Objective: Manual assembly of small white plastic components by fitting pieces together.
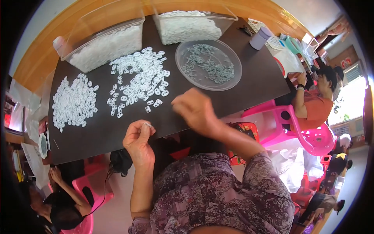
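The left hand point(140, 143) pinches a small white piece point(147, 124), partly hidden by its fingertips; the right hand point(194, 111), blurred, curls its fingers, any grip unclear.

Right-hand fingers point(181, 103) in a blur

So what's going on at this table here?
A person's left hand pinches a small white piece by the front edge of the dark table. The right hand, blurred, is near the clear round dish of thin grey-green pieces; whether it holds anything is unclear. White pieces lie in a left pile and a middle pile.
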